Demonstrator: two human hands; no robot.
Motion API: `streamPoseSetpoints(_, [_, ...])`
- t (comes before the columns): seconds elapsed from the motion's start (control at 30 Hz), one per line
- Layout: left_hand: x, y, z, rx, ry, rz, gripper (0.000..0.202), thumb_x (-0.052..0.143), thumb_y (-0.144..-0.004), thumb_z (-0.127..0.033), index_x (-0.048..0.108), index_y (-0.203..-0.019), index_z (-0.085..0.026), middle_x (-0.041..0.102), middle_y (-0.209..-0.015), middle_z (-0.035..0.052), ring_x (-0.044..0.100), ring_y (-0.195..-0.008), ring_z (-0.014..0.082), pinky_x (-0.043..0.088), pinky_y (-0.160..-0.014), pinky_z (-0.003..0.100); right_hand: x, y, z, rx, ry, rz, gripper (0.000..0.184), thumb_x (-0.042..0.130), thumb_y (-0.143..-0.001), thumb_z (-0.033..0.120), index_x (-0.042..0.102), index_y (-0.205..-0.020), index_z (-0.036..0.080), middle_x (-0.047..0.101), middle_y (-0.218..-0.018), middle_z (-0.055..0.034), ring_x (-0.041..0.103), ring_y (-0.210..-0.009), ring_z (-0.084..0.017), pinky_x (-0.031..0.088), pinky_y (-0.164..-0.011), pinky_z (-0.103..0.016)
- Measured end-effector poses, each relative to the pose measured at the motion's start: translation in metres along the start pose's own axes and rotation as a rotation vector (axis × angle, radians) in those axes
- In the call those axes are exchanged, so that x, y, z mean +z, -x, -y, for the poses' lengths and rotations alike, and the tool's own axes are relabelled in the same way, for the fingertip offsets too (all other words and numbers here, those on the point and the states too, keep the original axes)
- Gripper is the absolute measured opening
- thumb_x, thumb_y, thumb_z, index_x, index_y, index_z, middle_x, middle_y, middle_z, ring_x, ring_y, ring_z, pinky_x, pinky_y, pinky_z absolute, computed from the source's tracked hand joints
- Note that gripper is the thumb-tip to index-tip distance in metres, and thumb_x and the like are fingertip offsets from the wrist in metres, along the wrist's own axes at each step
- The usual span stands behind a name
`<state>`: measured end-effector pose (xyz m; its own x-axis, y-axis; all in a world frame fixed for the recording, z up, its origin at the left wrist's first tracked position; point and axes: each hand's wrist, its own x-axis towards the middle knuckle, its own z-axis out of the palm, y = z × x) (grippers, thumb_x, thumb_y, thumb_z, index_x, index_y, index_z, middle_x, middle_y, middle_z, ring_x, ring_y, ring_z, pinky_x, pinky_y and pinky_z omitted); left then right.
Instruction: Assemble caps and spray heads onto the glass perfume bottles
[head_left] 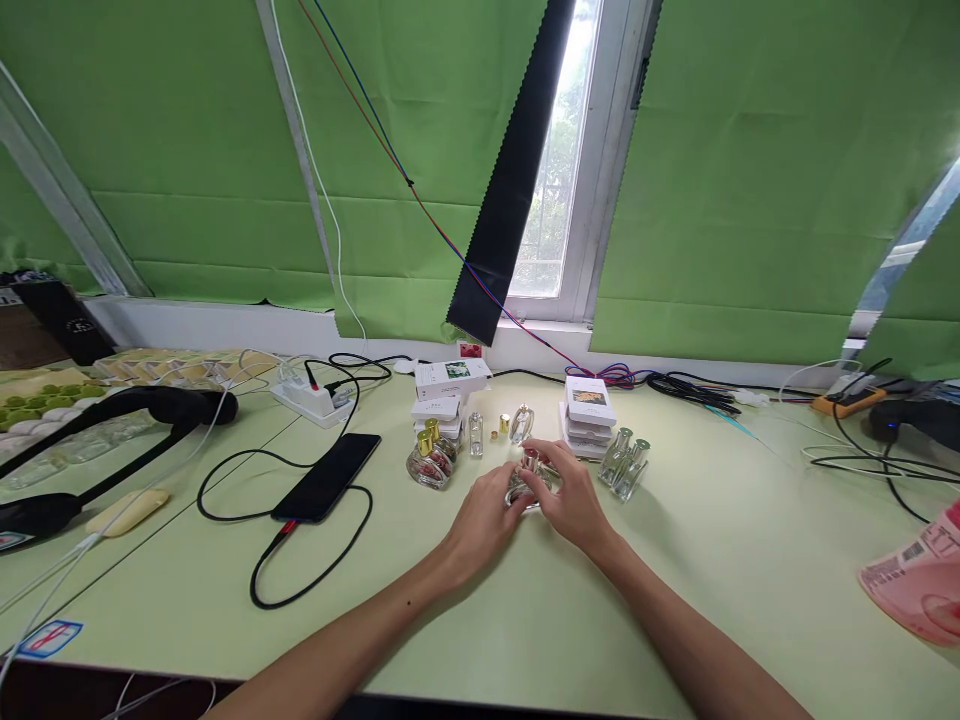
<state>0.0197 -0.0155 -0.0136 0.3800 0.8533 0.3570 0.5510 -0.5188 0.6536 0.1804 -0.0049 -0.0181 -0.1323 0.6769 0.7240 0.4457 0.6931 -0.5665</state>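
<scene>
A small clear glass perfume bottle [528, 495] stands on the table between my two hands, partly hidden by fingers. My left hand [484, 510] is closed around its left side. My right hand [568, 492] has its fingers at the bottle's shiny top [530, 459], the thumb reaching across the front. Just behind are an oval glass bottle [523, 425], a gold cap [505, 423] and a slim clear bottle [476, 435]. To the left sit round glass bottles with gold caps [433, 455]. On the right stand rectangular glass bottles with silvery-green caps [624, 462].
White boxes [451, 378] are stacked behind the left bottles, and another stack [588, 405] stands right of centre. A phone [328, 478] lies on a looping black cable at left, near a power strip [312, 397]. A pink packet [919, 580] lies at the right edge.
</scene>
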Motion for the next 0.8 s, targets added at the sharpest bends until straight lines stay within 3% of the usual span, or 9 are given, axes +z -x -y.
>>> streamPoseSetpoints(0.2, [0.0003,0.0004,0.0012,0.028,0.031,0.003,0.007,0.055,-0.096,-0.028,0.058,-0.099,-0.022,0.069,-0.100,0.0040,0.062,-0.087,0.0225,0.045,-0.074,0.031,0.0003,-0.0004,-0.0004,0.041,0.001,-0.014,0.023,0.067,-0.091,0.023,0.066,-0.114,0.025,0.070,-0.091,-0.0038,0.063,-0.089,-0.023,0.055,-0.081,-0.037])
streamPoseSetpoints(0.43, [0.0020,-0.0003,0.0026,0.014,-0.024,-0.013,0.006,0.056,-0.095,-0.027,0.056,-0.093,-0.021,0.070,-0.096,0.0041,0.062,-0.083,0.0226,0.043,-0.069,0.030,-0.0009,0.0005,0.0004,0.002,-0.030,-0.001,0.031,0.063,-0.092,0.019,0.064,-0.122,0.025,0.070,-0.099,-0.0066,0.064,-0.097,-0.024,0.054,-0.085,-0.039])
streamPoseSetpoints(0.8, [0.0017,-0.0004,0.0028,0.003,0.001,0.002,0.008,0.056,-0.096,-0.028,0.059,-0.099,-0.021,0.070,-0.103,0.0057,0.064,-0.091,0.0242,0.044,-0.073,0.031,0.0009,-0.0004,-0.0006,0.028,-0.007,-0.026,0.025,0.066,-0.089,0.018,0.065,-0.114,0.024,0.070,-0.091,-0.0032,0.062,-0.088,-0.022,0.053,-0.080,-0.035])
